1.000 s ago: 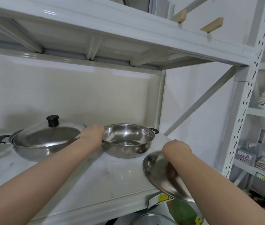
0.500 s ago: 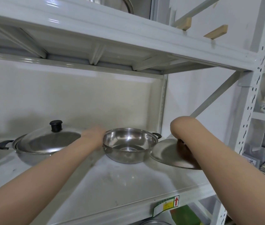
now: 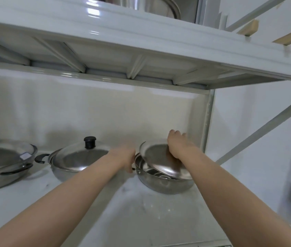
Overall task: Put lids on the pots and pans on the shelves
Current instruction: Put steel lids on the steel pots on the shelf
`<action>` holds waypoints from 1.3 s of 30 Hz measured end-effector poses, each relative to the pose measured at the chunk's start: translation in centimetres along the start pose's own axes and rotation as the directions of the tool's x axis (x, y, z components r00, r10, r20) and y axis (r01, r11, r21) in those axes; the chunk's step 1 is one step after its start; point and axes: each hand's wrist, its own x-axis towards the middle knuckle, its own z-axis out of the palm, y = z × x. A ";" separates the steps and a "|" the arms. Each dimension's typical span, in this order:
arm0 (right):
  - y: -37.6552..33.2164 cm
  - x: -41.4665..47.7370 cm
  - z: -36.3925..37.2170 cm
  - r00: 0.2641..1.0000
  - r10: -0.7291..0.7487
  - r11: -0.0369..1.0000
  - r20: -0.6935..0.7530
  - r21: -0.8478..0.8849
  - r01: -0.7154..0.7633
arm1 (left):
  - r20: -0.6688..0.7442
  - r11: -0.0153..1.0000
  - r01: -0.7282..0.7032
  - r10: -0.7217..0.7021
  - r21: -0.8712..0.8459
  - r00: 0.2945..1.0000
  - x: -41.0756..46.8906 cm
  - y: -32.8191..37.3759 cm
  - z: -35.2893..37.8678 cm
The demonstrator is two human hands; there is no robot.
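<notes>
A steel pot (image 3: 164, 185) stands at the right end of the white shelf (image 3: 135, 216). My left hand (image 3: 125, 156) grips its left handle. My right hand (image 3: 178, 146) holds a steel lid (image 3: 159, 160) by its knob, which the hand hides. The lid is tilted over the pot, its far edge raised and its near right edge down on the rim, so part of the pot's inside still shows. To the left stands a second pot (image 3: 66, 171) under a lid with a black knob (image 3: 90, 142).
A third lidded pan (image 3: 2, 168) sits at the far left edge. The shelf above (image 3: 141, 38) hangs low over the pots and carries more steel ware (image 3: 151, 6). An upright post (image 3: 208, 122) and a diagonal brace (image 3: 265, 125) close off the right side.
My right hand has carried the lid up from the shelf's front right edge and leftward over the open pot. My left hand has stayed on the pot's handle.
</notes>
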 end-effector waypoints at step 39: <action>-0.6 2.6 4.1 0.983 -0.182 0.983 0.011 -0.034 0.182 | 0.100 0.998 0.042 -0.037 -0.046 0.994 1.4 0.2 -0.8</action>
